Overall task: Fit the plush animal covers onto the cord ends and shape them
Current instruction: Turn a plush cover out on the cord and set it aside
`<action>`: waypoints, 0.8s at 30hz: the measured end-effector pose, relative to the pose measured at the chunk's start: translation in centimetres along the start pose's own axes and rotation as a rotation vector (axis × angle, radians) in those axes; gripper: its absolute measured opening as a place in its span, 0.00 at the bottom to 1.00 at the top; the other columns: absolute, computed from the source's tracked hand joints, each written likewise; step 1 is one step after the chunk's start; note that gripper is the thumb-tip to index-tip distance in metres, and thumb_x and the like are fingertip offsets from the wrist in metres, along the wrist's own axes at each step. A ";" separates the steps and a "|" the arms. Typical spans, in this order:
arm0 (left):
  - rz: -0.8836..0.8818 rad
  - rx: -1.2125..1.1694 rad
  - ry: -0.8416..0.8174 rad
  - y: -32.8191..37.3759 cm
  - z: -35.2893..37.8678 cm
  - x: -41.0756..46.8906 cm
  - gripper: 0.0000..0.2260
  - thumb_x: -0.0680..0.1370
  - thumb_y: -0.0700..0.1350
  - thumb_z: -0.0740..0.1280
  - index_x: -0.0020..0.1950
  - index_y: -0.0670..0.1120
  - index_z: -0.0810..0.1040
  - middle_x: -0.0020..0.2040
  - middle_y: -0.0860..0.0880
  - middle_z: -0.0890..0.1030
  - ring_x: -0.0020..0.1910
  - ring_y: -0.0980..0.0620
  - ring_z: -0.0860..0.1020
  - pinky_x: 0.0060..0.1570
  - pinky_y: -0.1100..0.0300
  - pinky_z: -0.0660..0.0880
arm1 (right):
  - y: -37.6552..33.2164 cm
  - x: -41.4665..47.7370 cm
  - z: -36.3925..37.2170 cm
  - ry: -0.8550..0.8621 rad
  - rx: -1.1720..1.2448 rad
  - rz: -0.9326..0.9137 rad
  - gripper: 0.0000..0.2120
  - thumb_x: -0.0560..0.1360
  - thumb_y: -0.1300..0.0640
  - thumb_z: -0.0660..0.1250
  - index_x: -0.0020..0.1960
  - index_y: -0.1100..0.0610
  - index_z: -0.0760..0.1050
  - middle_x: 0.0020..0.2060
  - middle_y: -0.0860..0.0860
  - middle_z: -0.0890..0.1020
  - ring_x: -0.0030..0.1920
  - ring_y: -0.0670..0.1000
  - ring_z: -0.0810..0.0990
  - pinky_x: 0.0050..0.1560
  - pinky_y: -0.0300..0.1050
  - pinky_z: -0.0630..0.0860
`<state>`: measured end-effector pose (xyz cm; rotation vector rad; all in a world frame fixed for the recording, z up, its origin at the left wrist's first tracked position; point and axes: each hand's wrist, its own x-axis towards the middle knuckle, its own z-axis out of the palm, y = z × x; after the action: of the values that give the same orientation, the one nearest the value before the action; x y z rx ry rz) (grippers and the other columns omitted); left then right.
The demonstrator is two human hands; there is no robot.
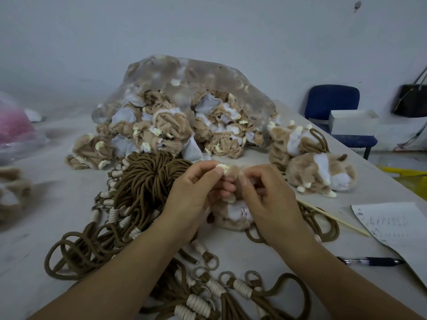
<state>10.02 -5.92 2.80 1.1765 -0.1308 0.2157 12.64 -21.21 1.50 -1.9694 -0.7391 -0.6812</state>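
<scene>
**A:** Which step was in hand?

**B:** Shaping, by my reading. Starting at the left, the heap of brown cords lay on the tabletop, with cream-bound ends and rings spread toward the person. Just right of it, the left hand pinched a cream paw of the plush cover between thumb and forefinger, so its grip was closed on that tip. The cover sat between both hands, low over the tabletop, a white patch facing up.

**A:** And the other hand?

**B:** The right hand had its fingers curled into the tan fur at the top of the same cover. That was a grasping grip, not a released one.

**A:** What did the next move call for?

**B:** I judged a pull on the paw to draw it fully out, with the right hand bracing the body, then the same for the other limbs. Soft fur slips, so a firm pinch would matter.

**A:** What could not be made out?

**B:** Whether a cord end was already inside the cover, because the hands hid it. A loop of cord showed under the right wrist, but its join was covered. Further right lay the finished animals, then a thin stick, a sheet of paper cut by the frame edge, and a pen. The writing on the paper was unreadable.
</scene>
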 end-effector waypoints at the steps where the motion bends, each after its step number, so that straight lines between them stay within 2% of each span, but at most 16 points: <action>1: -0.007 -0.025 -0.003 0.0 0.0 0.0 0.13 0.71 0.44 0.68 0.51 0.39 0.78 0.39 0.42 0.83 0.36 0.51 0.82 0.37 0.63 0.79 | 0.0 0.0 -0.1 0.009 0.013 0.031 0.03 0.80 0.56 0.62 0.48 0.49 0.72 0.44 0.45 0.75 0.45 0.39 0.74 0.44 0.27 0.69; 3: -0.017 -0.052 -0.010 -0.2 0.0 0.0 0.09 0.73 0.41 0.67 0.51 0.38 0.78 0.39 0.42 0.83 0.36 0.51 0.82 0.37 0.63 0.79 | 0.2 0.0 -0.4 0.017 0.053 0.130 0.06 0.81 0.52 0.59 0.46 0.47 0.72 0.42 0.43 0.77 0.44 0.40 0.76 0.42 0.30 0.71; 6: -0.031 -0.059 -0.017 -0.5 -0.1 0.1 0.06 0.76 0.37 0.65 0.51 0.38 0.77 0.39 0.41 0.84 0.36 0.50 0.82 0.37 0.63 0.79 | 0.7 0.1 -0.8 -0.048 0.096 0.328 0.13 0.79 0.45 0.56 0.43 0.50 0.74 0.36 0.48 0.79 0.39 0.48 0.79 0.42 0.52 0.78; 7: -0.037 -0.057 -0.026 -0.5 0.0 0.0 0.06 0.76 0.37 0.65 0.52 0.37 0.76 0.39 0.41 0.84 0.36 0.50 0.82 0.37 0.63 0.79 | 0.7 0.1 -0.9 -0.068 0.088 0.374 0.15 0.79 0.45 0.56 0.42 0.51 0.75 0.35 0.50 0.80 0.38 0.50 0.79 0.43 0.56 0.78; 9: -0.051 -0.059 -0.045 -0.6 0.0 0.0 0.08 0.74 0.38 0.66 0.52 0.37 0.76 0.38 0.41 0.84 0.36 0.50 0.83 0.37 0.63 0.79 | 0.8 0.3 -1.1 -0.086 0.055 0.427 0.16 0.79 0.45 0.56 0.42 0.53 0.75 0.34 0.53 0.80 0.37 0.52 0.79 0.43 0.57 0.78; 11: -0.071 -0.062 -0.063 -0.7 0.0 0.0 0.06 0.76 0.36 0.65 0.51 0.37 0.75 0.38 0.42 0.84 0.36 0.50 0.83 0.36 0.64 0.79 | 0.9 0.5 -1.4 -0.092 0.043 0.427 0.16 0.80 0.44 0.57 0.41 0.52 0.75 0.33 0.52 0.80 0.35 0.51 0.79 0.41 0.54 0.78; 15: -0.109 -0.058 -0.089 -0.7 -0.3 0.2 0.04 0.79 0.35 0.62 0.52 0.37 0.75 0.38 0.42 0.84 0.37 0.51 0.83 0.37 0.64 0.79 | 0.3 0.3 -1.7 -0.159 0.183 0.343 0.11 0.76 0.39 0.59 0.46 0.44 0.74 0.35 0.43 0.80 0.34 0.43 0.79 0.33 0.39 0.76; 19: -0.105 -0.012 -0.113 -0.8 -0.4 0.1 0.05 0.75 0.38 0.66 0.50 0.40 0.77 0.39 0.42 0.84 0.38 0.50 0.83 0.40 0.63 0.79 | -0.2 0.4 -1.3 -0.206 0.261 0.338 0.14 0.70 0.36 0.62 0.50 0.43 0.72 0.41 0.47 0.80 0.32 0.43 0.79 0.29 0.34 0.74; 21: -0.075 0.061 -0.107 -1.0 -0.5 0.1 0.03 0.76 0.37 0.66 0.49 0.42 0.78 0.40 0.42 0.84 0.40 0.50 0.83 0.41 0.62 0.79 | -0.4 0.5 -1.2 -0.203 0.291 0.331 0.10 0.71 0.40 0.64 0.49 0.43 0.72 0.43 0.47 0.79 0.31 0.42 0.79 0.28 0.32 0.72; 23: -0.044 0.128 -0.102 -1.2 -0.5 0.0 0.04 0.78 0.35 0.65 0.49 0.42 0.78 0.42 0.42 0.84 0.41 0.49 0.83 0.42 0.62 0.79 | -0.3 0.5 -1.2 -0.198 0.348 0.323 0.04 0.75 0.50 0.66 0.48 0.44 0.72 0.43 0.48 0.78 0.30 0.41 0.78 0.27 0.31 0.71; 24: -0.032 0.149 -0.103 -1.2 -0.5 0.0 0.04 0.78 0.35 0.65 0.50 0.42 0.78 0.42 0.42 0.84 0.42 0.48 0.84 0.43 0.62 0.79 | -0.2 0.5 -1.2 -0.196 0.366 0.321 0.05 0.76 0.54 0.66 0.47 0.45 0.71 0.41 0.47 0.78 0.29 0.41 0.77 0.27 0.30 0.71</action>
<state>10.29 -5.87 1.48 1.3378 -0.1890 0.1384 12.62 -22.05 2.47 -1.7712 -0.5944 -0.1479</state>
